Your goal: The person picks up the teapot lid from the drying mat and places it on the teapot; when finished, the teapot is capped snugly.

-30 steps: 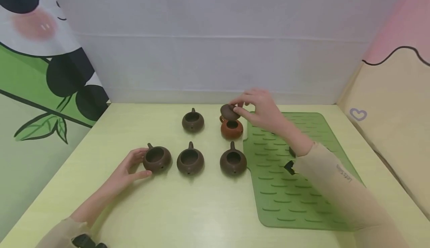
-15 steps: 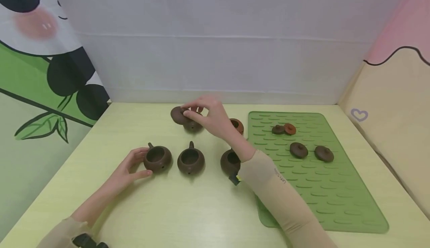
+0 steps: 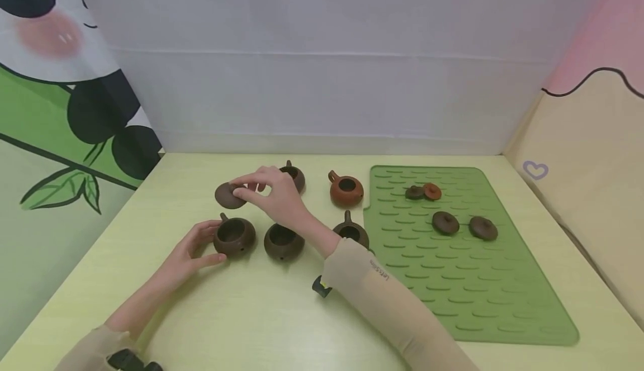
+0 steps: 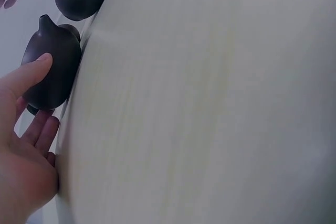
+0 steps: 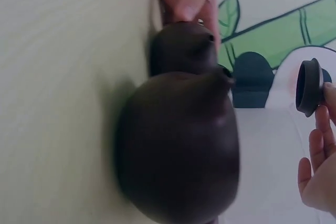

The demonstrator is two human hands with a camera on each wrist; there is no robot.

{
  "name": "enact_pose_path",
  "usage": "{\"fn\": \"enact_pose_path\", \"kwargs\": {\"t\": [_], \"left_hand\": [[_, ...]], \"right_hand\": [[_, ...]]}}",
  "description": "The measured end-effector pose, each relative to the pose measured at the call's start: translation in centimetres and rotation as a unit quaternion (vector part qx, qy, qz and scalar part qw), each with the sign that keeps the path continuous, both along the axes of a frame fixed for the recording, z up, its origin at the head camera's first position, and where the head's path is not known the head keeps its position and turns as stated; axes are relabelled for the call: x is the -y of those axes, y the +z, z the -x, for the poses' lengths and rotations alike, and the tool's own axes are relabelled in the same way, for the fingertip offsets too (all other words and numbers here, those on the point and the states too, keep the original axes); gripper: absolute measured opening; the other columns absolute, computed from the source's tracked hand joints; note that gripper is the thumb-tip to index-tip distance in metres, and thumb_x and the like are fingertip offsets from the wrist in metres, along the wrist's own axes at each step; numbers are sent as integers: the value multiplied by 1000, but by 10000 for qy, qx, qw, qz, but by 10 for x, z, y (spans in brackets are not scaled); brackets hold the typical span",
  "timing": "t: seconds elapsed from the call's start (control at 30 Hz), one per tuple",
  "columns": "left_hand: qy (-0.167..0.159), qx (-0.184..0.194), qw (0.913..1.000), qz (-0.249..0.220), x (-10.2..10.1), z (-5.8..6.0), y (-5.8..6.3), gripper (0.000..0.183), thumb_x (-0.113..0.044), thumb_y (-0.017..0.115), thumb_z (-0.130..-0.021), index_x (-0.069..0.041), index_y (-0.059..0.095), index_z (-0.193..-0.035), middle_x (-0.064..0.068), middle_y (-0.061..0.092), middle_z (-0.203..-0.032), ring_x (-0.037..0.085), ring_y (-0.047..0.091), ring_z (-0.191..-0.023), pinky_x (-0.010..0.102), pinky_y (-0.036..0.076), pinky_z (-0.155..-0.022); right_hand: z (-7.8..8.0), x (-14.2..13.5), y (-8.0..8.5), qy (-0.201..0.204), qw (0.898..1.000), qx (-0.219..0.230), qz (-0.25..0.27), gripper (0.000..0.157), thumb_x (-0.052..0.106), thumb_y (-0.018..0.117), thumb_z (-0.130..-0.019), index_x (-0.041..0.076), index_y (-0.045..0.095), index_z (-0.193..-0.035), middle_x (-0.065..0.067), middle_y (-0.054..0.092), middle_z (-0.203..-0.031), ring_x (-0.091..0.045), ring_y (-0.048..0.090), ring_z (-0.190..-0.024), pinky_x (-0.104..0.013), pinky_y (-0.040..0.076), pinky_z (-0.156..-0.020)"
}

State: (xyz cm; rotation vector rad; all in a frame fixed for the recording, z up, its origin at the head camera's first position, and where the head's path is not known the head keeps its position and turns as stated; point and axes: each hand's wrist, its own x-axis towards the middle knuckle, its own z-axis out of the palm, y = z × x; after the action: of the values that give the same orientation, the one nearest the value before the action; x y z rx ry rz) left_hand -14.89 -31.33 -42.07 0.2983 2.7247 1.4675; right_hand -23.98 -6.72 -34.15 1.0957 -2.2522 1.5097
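Right hand [image 3: 274,194] pinches dark lid [image 3: 228,196] at top, raised just beyond leftmost teapot [image 3: 235,238]; left hand [image 3: 193,250] grips that pot, thumb [image 3: 210,260] on near side. Best, likely: steady pot, level lid, clear handle [image 3: 223,217], centre lid over mouth [image 3: 232,231], lower gently.

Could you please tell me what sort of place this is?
It looks like a small staged booth, perhaps for recording: a plain pale backdrop, cartoon-printed side panels, and teapots set out on a table.
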Motion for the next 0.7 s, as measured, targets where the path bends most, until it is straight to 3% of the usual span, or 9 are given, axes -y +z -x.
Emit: {"fn": "enact_pose_path", "kwargs": {"t": [0.2,0.33,0.4,0.57,0.7], "left_hand": [[12,33,9999,-106,0,-1,2,71,-18,74,-89,-15,35,-149,17,48,-147,-14,46,-117,54,33,-108],[53,93,9998,-164,-1,-1,3,72,-18,74,-89,-15,35,-149,18,47,-146,-16,45,-115,58,32,-108],[81,100,9999,-107,-1,0,3,72,-19,74,-89,-17,35,-150,12,49,-145,-17,44,-115,50,34,-109],[5,-11,10000,-96,0,-1,2,69,-19,74,-90,-17,37,-148,-18,52,-136,-16,45,-117,13,37,-99],[-100,-71,9998,-178,0,-1,2,68,-17,73,-90,-15,36,-148,-26,50,-132,-16,46,-117,6,36,-95]], "right_hand": [[-4,9,-12,208,9986,424,-233,20,29,72,-90,25,78,-109,8,66,-82,-4,53,-79,-18,45,-72],[-4,14,-18,130,9950,599,-785,21,35,73,-89,30,78,-109,12,65,-82,-2,54,-75,-15,44,-67],[-5,17,-20,77,9919,525,-1153,22,37,72,-89,32,77,-109,13,67,-84,0,55,-74,-14,43,-67],[-7,22,-25,231,9824,479,-1791,23,36,70,-91,33,76,-113,12,69,-91,2,55,-75,-13,41,-68],[-10,24,-28,263,9751,653,-2105,24,36,68,-93,34,74,-116,14,68,-97,4,54,-75,-12,41,-64]]}}
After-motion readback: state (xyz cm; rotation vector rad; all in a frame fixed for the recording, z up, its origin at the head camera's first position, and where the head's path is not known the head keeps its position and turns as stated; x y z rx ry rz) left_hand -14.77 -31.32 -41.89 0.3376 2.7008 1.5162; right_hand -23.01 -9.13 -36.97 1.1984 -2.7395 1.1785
